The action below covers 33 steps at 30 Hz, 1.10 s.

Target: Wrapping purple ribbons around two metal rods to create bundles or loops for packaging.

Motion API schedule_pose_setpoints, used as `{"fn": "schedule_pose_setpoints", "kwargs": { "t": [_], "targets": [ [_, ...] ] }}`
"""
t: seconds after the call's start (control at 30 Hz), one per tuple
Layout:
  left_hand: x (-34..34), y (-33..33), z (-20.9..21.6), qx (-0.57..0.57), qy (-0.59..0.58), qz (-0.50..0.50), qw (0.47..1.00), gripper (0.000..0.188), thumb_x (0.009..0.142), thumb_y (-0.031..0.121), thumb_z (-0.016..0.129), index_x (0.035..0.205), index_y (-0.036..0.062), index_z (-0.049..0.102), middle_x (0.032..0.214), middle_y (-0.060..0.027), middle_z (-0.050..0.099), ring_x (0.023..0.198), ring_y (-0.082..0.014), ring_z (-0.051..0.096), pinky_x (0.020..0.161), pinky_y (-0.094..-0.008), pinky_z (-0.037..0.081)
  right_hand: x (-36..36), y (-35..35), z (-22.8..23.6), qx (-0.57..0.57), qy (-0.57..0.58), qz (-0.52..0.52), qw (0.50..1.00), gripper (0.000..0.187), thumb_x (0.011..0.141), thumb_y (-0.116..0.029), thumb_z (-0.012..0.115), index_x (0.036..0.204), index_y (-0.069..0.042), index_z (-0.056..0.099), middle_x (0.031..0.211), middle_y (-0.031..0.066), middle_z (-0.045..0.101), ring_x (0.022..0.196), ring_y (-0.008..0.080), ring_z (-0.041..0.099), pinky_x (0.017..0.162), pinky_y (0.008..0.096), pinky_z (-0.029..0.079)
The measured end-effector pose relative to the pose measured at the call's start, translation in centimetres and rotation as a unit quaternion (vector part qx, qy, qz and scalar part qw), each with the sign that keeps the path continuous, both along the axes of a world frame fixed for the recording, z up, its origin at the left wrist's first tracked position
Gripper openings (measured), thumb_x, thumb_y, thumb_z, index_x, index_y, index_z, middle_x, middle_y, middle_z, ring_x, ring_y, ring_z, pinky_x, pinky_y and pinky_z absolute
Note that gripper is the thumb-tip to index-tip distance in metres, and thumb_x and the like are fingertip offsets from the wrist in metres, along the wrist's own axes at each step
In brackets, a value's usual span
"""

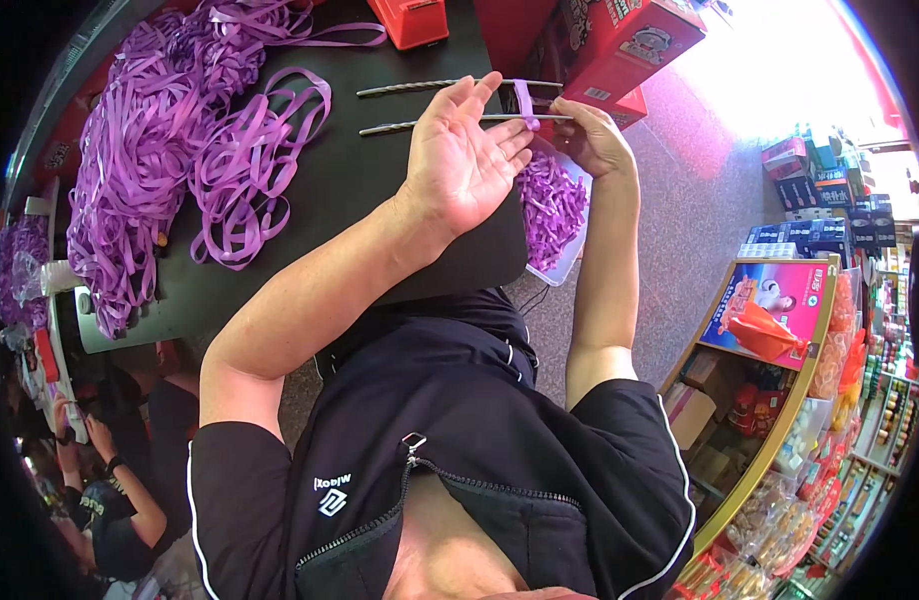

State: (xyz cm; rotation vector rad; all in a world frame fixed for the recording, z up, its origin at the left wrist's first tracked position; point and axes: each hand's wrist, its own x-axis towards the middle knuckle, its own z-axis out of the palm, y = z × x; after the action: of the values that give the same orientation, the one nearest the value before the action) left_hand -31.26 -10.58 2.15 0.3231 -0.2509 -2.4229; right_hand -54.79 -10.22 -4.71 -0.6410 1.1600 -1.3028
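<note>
Two thin metal rods (390, 128) with twisted ends lie roughly parallel over the dark table's right edge. A short purple ribbon (523, 98) spans them near their right ends and looks wrapped around them. My left hand (465, 160) is open, palm up, its fingers stretched across the rods with the tips beside the ribbon. Closed in a pinch at the near rod's right end is my right hand (598, 142); its fingertips partly hide that end. Below the hands, a clear plastic bin (570, 262) holds many short purple ribbon pieces (548, 205).
A large heap of purple ribbon (140, 170) and a looser tangle (250, 180) cover the left of the dark table (370, 200). A red container (412, 22) sits at its far side. Red cartons (630, 50) stand beyond my right hand. Another person's arm (130, 490) shows lower left.
</note>
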Motion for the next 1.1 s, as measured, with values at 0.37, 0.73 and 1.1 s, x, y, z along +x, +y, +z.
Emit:
{"fn": "schedule_pose_setpoints", "kwargs": {
  "t": [0.37,0.73,1.1],
  "targets": [
    [0.2,0.0,-0.1,0.001,0.007,0.000,1.000,0.060,0.090,0.044,0.048,0.140,0.0150,0.034,0.146,-0.0350,0.007,0.139,-0.0406,0.013,0.113,-0.0457,0.010,1.5,-0.4,-2.9,0.000,-0.065,-0.015,0.998,0.017,0.086,-0.015,0.065,0.097,-0.002,0.066,0.075,-0.0008,0.059,0.063,0.0074,0.051,0.054,0.0222,0.038],
    [0.2,0.0,0.0,0.005,0.003,0.000,1.000,0.059,0.090,0.045,0.047,0.140,0.0153,0.034,0.145,-0.0326,0.019,0.136,-0.0395,0.020,0.112,-0.0450,0.013,4.5,-1.9,-4.3,-0.040,-0.197,0.085,0.976,0.020,0.084,-0.009,0.063,0.100,0.003,0.061,0.089,0.0111,0.066,0.075,0.0176,0.065,0.065,0.0292,0.055],
    [0.0,-0.1,-0.2,0.006,0.005,-0.001,1.000,0.059,0.090,0.043,0.048,0.140,0.0149,0.035,0.146,-0.0313,0.019,0.137,-0.0393,0.018,0.113,-0.0449,0.011,7.0,-3.4,-5.8,-0.065,-0.534,0.283,0.794,0.019,0.089,-0.030,0.061,0.099,-0.013,0.061,0.073,0.0070,0.064,0.059,0.0142,0.064,0.050,0.0246,0.055]
  ]
}}
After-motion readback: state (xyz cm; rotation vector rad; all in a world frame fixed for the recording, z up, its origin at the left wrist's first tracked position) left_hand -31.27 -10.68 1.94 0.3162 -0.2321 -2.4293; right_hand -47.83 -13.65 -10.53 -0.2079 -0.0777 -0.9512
